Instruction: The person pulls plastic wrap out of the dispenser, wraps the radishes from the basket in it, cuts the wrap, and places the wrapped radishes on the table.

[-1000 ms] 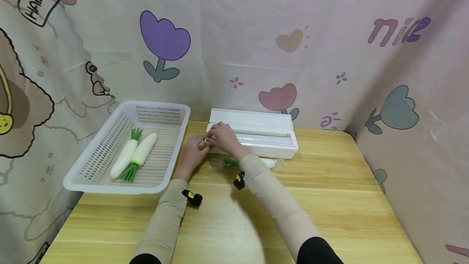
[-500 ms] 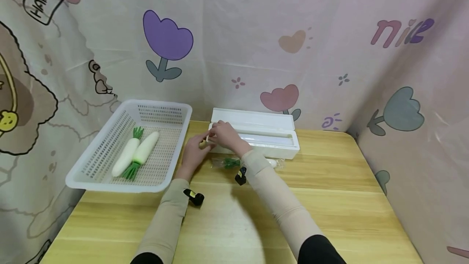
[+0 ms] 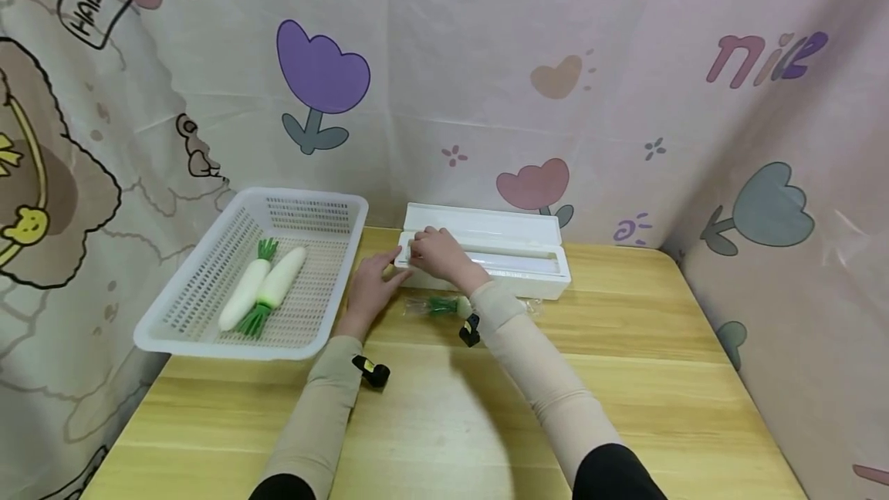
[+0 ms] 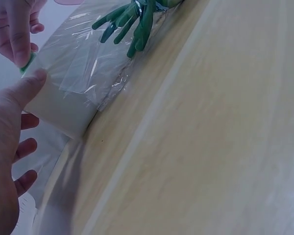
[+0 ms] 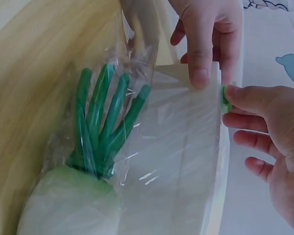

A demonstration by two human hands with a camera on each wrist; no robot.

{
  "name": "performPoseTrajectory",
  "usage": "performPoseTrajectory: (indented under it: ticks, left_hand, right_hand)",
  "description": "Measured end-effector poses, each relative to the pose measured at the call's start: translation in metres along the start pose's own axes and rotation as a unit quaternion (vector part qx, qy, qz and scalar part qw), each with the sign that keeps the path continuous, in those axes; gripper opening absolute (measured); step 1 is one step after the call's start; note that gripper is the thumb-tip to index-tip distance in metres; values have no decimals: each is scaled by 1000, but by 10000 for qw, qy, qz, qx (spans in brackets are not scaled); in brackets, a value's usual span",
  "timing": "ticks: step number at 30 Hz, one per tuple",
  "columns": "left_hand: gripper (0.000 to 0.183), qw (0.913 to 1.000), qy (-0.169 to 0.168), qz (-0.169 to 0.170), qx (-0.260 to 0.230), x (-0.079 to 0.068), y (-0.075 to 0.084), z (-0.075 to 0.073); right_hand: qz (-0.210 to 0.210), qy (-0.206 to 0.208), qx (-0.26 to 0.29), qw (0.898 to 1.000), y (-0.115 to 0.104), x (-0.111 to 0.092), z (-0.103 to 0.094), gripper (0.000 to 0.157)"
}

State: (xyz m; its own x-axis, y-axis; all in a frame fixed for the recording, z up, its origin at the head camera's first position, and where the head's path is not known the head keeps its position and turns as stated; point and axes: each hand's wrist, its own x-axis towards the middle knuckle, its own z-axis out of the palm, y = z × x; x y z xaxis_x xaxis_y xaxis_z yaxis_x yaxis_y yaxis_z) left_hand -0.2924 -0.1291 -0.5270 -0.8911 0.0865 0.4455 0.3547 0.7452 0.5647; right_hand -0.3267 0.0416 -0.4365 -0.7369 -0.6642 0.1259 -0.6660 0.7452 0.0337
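Observation:
A long white cling film box stands with its lid flipped back at the rear of the table. Over its left end, my right hand pinches a small green slide cutter at the box's edge. My left hand is spread at that same end, its thumb on the front corner and no object in its grasp. In front of the box lies a white radish with green leaf stubs, wrapped in clear film that reaches up against the box front. My right forearm hides part of this radish in the head view.
To the left, a white perforated basket holds two white radishes, one radish beside another radish. A patterned curtain hangs behind the wooden table and on both sides.
My right hand has shifted slightly right, away from my left hand. My left fingers have opened out at the box's end. The view has turned a little left.

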Motion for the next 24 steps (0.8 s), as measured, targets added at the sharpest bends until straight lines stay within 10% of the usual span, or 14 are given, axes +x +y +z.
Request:
performPoseTrajectory:
  ticks: [24]
  left_hand:
    - [56, 9960, -63, -12, 888, -1, 9, -4]
  right_hand:
    - [-3, 5, -32, 10000, 14, -17, -1, 15]
